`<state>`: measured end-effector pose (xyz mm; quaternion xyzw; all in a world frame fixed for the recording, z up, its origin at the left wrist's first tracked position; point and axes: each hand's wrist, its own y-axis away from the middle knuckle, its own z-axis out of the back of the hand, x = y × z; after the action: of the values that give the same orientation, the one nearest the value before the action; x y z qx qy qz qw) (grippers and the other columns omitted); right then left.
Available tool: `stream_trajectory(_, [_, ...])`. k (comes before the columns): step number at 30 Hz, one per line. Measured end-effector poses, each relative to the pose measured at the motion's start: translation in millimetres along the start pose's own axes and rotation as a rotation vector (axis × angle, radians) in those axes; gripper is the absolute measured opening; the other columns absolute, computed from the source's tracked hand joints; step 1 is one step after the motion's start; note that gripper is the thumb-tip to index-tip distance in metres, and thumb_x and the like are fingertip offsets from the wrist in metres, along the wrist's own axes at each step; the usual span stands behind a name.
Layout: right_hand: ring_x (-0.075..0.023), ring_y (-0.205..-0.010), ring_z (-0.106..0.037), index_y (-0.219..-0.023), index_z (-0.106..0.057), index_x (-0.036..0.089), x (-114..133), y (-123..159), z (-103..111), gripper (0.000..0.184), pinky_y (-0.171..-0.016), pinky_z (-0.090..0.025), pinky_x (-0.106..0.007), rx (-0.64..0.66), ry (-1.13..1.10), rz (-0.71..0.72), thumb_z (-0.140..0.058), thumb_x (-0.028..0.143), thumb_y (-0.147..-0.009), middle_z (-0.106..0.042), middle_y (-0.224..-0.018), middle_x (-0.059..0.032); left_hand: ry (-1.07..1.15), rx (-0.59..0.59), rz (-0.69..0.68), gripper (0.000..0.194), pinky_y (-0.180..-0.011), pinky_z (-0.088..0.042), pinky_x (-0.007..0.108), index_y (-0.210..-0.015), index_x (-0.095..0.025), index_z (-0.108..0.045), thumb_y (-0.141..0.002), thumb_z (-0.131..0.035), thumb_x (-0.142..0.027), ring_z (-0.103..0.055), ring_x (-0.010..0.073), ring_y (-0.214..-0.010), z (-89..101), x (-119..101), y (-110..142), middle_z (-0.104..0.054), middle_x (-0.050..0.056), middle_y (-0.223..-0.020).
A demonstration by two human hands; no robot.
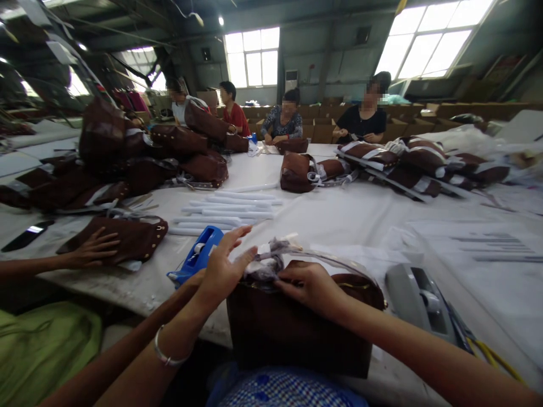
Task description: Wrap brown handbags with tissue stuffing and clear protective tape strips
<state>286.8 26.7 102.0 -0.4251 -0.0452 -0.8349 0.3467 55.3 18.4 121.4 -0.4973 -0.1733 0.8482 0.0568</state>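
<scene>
In front of me stands a dark brown handbag [292,333], upright at the table's near edge. A long handle [339,260] in pale wrapping arches over its top. My right hand [314,288] has its fingers closed on crumpled grey plastic wrapping [267,268] at the bag's upper left. My left hand [227,265], with a bracelet at the wrist, is open beside that wrapping, thumb and fingers apart. A blue tape dispenser [199,254] sits just behind my left hand. To the right of the bag is a grey tape dispenser [418,299].
A co-worker's hand [97,249] lies on another brown bag [139,240] at left; a second forearm [114,345] runs beside mine. White wrapped strips [229,209] lie mid-table. Bag piles stand left [102,164] and right [407,158]. Several people sit across the table.
</scene>
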Motion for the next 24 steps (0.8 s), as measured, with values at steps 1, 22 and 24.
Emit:
stream_trajectory(1, [-0.0153,-0.076,-0.067,-0.098,-0.077,0.024,-1.2,1.1,0.0,0.018,-0.07,-0.049,-0.023,-0.011,-0.033,-0.036,-0.064,0.035,-0.093,-0.074,-0.086,-0.0012,-0.061,-0.1,-0.041,0.034,-0.093,-0.052,0.031,-0.12,-0.022,-0.063,-0.088,-0.064,-0.036,-0.064,0.0194,-0.108,2.1,-1.5,8.6,-0.066,0.006,-0.12])
stream_trajectory(22, [-0.0298,-0.102,-0.062,-0.118,-0.066,0.02,10.0,30.4,15.2,0.037,-0.087,-0.048,-0.04,0.127,0.445,-0.125,-0.068,0.043,-0.088,-0.069,-0.107,-0.0105,-0.181,0.289,-0.032,0.013,-0.087,-0.055,0.03,-0.097,-0.024,-0.073,-0.085,-0.068,-0.026,-0.072,0.0185,-0.089,-37.3,-20.2,50.8,-0.077,0.0,-0.095])
stream_trajectory(24, [-0.0295,-0.102,-0.062,-0.115,-0.068,0.022,10.2,28.1,14.6,0.033,-0.086,-0.047,-0.038,0.187,0.495,-0.12,-0.066,0.042,-0.089,-0.069,-0.104,-0.0094,-0.246,0.272,-0.028,0.013,-0.086,-0.055,0.032,-0.096,-0.024,-0.073,-0.083,-0.069,-0.024,-0.072,0.0195,-0.087,-42.6,-18.6,50.9,-0.077,0.001,-0.093])
